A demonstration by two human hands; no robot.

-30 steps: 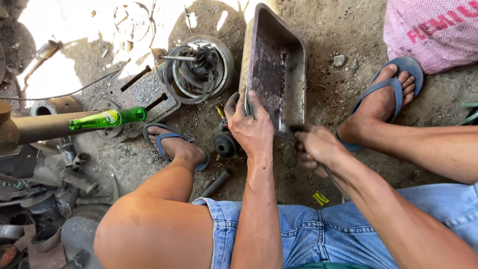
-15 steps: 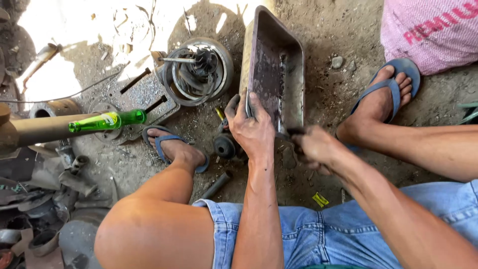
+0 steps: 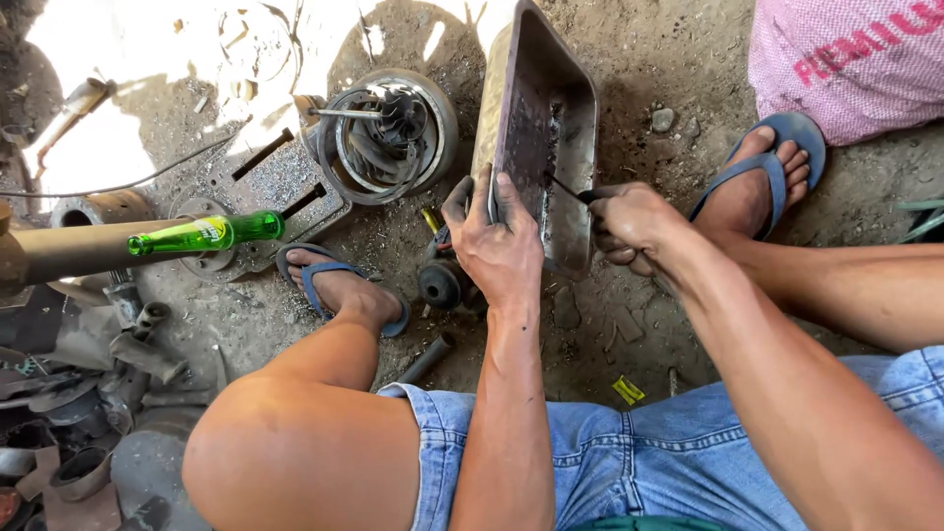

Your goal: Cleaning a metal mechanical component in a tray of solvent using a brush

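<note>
Two greasy hands work at a metal tray (image 3: 575, 128) that stands tilted on the dirt floor (image 3: 688, 59) in the upper middle of the frame. The left hand (image 3: 497, 241) grips the tray's near left rim, its fingers (image 3: 482, 192) curled over the edge. The right hand (image 3: 629, 221) is clenched around a thin dark tool (image 3: 570, 189) whose tip points into the tray's dirty bottom. Just below the left hand lies a small round metal part (image 3: 440, 283). Left of the tray sits a round housing (image 3: 388, 133) with vanes inside it. A green bottle (image 3: 206, 234) lies at the left, resting on a pipe (image 3: 69, 254). Both feet wear blue sandals (image 3: 329, 275), one on each side of the tray.
</note>
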